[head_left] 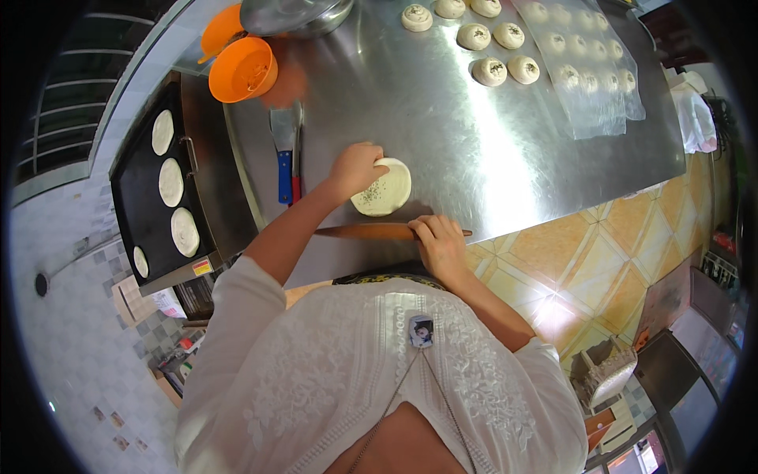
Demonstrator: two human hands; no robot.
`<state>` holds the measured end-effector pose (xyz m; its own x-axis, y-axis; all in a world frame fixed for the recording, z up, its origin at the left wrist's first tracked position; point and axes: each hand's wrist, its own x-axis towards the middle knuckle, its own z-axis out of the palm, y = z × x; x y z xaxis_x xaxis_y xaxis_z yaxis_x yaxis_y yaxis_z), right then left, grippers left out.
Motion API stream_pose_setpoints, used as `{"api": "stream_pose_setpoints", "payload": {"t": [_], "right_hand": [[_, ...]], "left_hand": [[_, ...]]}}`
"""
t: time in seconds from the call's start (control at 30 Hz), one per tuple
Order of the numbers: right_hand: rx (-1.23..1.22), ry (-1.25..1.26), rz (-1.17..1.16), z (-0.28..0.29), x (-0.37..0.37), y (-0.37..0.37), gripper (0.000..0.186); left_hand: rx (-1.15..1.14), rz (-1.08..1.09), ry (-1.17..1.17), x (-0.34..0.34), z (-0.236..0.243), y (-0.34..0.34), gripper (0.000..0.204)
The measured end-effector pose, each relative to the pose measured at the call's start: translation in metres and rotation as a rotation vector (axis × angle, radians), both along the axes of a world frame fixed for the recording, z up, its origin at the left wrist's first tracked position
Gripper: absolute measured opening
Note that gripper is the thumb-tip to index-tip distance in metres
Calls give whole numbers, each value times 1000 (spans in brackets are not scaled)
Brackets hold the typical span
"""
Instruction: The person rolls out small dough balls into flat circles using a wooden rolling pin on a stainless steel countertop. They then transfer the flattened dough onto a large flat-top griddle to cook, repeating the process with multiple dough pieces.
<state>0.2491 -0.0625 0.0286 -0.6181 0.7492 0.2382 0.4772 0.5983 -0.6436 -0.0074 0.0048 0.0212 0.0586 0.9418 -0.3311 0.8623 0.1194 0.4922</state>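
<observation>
My left hand [355, 167] grips the upper left edge of a flat, round dough disc [383, 192] sprinkled with dark bits, lying on the steel worktop [395, 118]. My right hand [439, 245] is closed over the right part of a wooden rolling pin [362, 231], just below the disc at the worktop's front edge. Left of my left hand lie a blue-handled scraper [284, 174] and a red-handled tool [297, 186].
At left, a black griddle [150, 213] holds several pale dough rounds [170, 182]. Orange bowls [242, 75] and a metal bowl [296, 12] stand at upper left. Several topped dough balls [489, 69] sit at the back, others under plastic sheeting [592, 110]. Tiled floor [576, 253] shows at right.
</observation>
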Motion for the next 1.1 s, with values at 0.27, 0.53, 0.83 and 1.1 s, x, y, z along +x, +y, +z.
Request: {"api": "stream_pose_setpoints", "payload": {"t": [0.27, 0.53, 0.83, 1.1], "right_hand": [[73, -5, 60, 20, 12, -6, 40], [110, -341, -228, -47, -47, 64, 64], [-185, -527, 136, -39, -9, -22, 75], [138, -355, -287, -52, -68, 111, 69]], "left_hand": [[-472, 254, -60, -29, 59, -50, 32], [410, 284, 156, -15, -71, -55, 69], [199, 172, 220, -3, -51, -123, 72], [437, 311, 181, -38, -61, -1, 67]]}}
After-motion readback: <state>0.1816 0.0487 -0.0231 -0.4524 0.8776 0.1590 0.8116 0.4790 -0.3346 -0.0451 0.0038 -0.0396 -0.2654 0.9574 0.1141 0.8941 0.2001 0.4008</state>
